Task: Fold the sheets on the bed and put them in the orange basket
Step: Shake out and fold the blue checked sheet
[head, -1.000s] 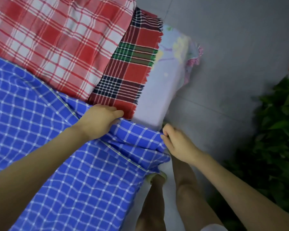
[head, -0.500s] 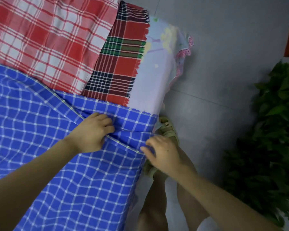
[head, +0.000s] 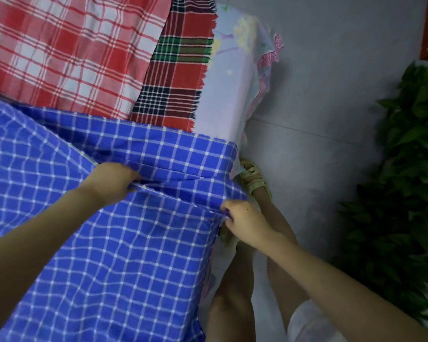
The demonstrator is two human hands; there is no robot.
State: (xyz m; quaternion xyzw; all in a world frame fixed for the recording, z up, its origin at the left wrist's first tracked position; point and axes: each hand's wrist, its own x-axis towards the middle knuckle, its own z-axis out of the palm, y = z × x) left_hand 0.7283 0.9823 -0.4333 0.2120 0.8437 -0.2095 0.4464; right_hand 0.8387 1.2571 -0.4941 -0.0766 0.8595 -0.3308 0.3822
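Left hand (head: 111,183) and right hand (head: 245,220) pinch the blue checked sheet (head: 134,255) in curled fingers (head: 130,177) — apparently tensioning its edge to fold.

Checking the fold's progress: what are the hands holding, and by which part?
Both grip the blue checked sheet along a lifted edge: left hand partway along, right hand at its right end.

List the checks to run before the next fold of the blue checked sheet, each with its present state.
1. Left hand grips the edge of the blue checked sheet: ok.
2. Right hand pinches the same edge: ok.
3. Edge between the hands runs straight: ok.
4. Sheet lies clear of the red-and-white sheet: not ok, overlaps it.
5. Place of the orange basket: cannot tell, none plainly seen.
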